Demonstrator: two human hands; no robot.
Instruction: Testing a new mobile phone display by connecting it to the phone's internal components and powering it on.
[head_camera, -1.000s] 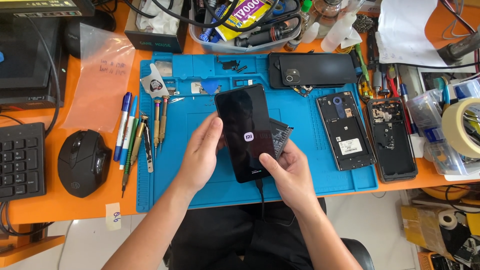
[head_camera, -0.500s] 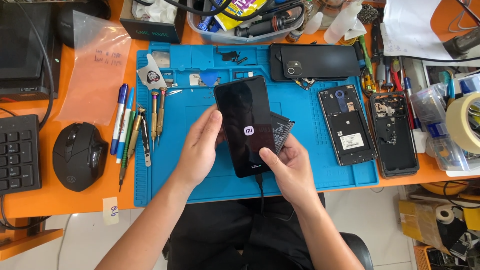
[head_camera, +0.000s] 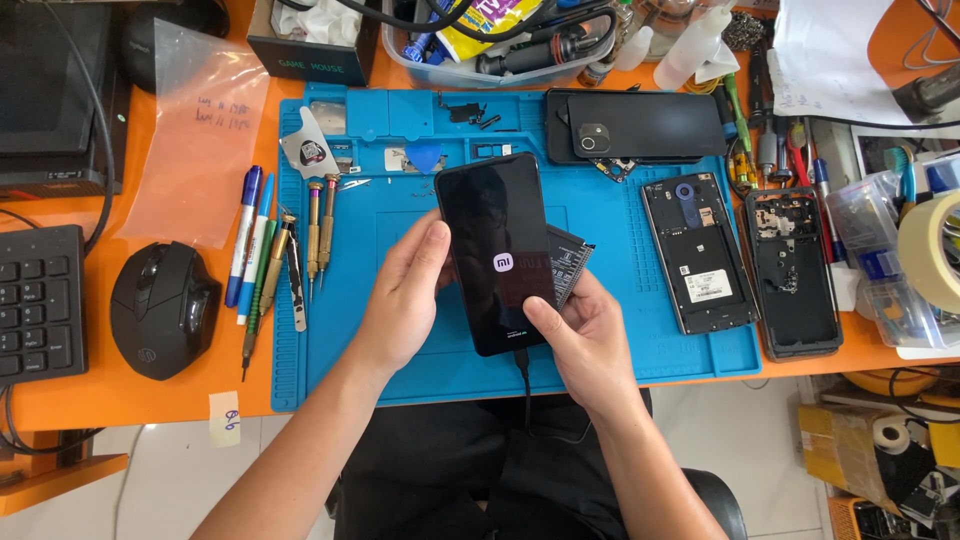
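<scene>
A black smartphone (head_camera: 496, 240) with a dark screen showing a small white logo is held upright over the blue work mat (head_camera: 400, 340). My left hand (head_camera: 400, 300) grips its left edge. My right hand (head_camera: 585, 335) holds its lower right corner, thumb on the glass. A black cable (head_camera: 524, 385) hangs from the phone's bottom edge toward my lap. Behind the phone's right side a flat black battery (head_camera: 566, 262) sticks out, partly hidden.
Two opened phone frames (head_camera: 700, 255) (head_camera: 795, 270) lie on the mat's right; a black back cover (head_camera: 640, 125) at the top. Screwdrivers and pens (head_camera: 285, 255) line the left edge. A black mouse (head_camera: 163, 308), keyboard (head_camera: 35, 305), tape roll (head_camera: 930, 250) and parts bins surround it.
Both hands and the phone stay in nearly the same hold. The view has shifted slightly; the logo remains on the screen.
</scene>
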